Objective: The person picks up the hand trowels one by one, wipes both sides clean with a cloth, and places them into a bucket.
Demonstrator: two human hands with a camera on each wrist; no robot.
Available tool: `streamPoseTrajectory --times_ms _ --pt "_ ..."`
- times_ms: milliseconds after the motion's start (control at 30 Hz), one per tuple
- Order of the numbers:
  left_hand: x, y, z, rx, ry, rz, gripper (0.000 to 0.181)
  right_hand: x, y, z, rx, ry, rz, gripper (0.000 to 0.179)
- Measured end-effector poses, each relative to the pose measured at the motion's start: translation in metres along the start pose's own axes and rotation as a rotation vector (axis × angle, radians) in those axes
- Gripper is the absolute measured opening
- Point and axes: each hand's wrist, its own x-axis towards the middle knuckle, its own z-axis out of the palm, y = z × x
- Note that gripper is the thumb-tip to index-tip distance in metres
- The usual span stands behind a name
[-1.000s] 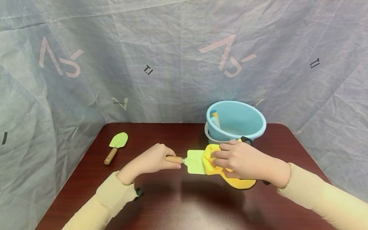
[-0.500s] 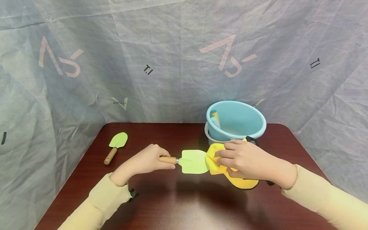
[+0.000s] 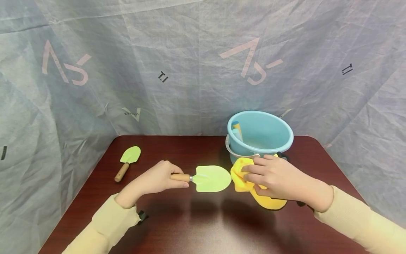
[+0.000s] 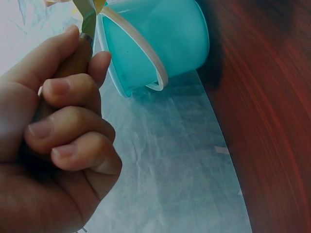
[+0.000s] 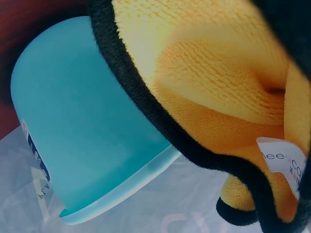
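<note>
My left hand (image 3: 160, 178) grips the wooden handle of a green garden trowel (image 3: 212, 179), its blade pointing right. In the left wrist view the fingers of that hand (image 4: 73, 116) curl round the handle. My right hand (image 3: 274, 176) pinches a bunched yellow cloth (image 3: 242, 174) just off the blade's rounded tip. The cloth (image 5: 218, 97) fills much of the right wrist view, showing black edging and a white label, and it hides the right fingers there. Both hands are held over the table.
Behind the right hand stands a blue bucket (image 3: 276, 130) with a white handle and a couple of stick-like handles inside. A second green trowel (image 3: 127, 162) lies at the left of the dark red table (image 3: 177, 229). A grey cloth backdrop (image 3: 190, 98) hangs behind.
The left hand has drawn the trowel to the left, and the right hand has shifted slightly right with the cloth. More of the blade shows now, its tip out of the cloth.
</note>
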Motion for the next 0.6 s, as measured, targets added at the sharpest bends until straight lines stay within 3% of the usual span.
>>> streamPoseTrajectory --times_ms 400,600 --pt "-0.008 -0.006 -0.004 -0.017 0.006 -0.035 0.023 -0.012 -0.002 0.001 -0.004 0.001 0.051 0.032" --pt "-0.007 -0.016 -0.002 -0.032 0.005 -0.023 0.023 -0.010 -0.004 -0.008 0.002 0.063 0.130 0.033"
